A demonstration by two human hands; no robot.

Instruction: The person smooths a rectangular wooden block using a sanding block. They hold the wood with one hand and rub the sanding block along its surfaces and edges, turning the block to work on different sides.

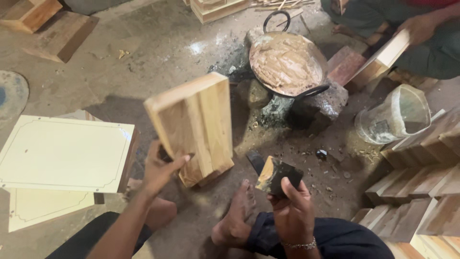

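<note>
My left hand (160, 169) grips the lower left edge of a pale stepped wooden block (194, 125) and holds it upright above the dirt floor. My right hand (290, 204) is closed on a small dark scraper pad (277, 176) smeared with brown paste, just right of the block. My bare foot (237, 216) rests on the floor between the two hands.
A round metal pan of brown paste (287, 63) sits on stones (318, 105) ahead. Another person's hand (419, 28) holds a wooden block (383, 57) at the upper right. A clear plastic jar (395, 115), stacked wooden pieces (421, 192) and white panels (64, 153) lie around.
</note>
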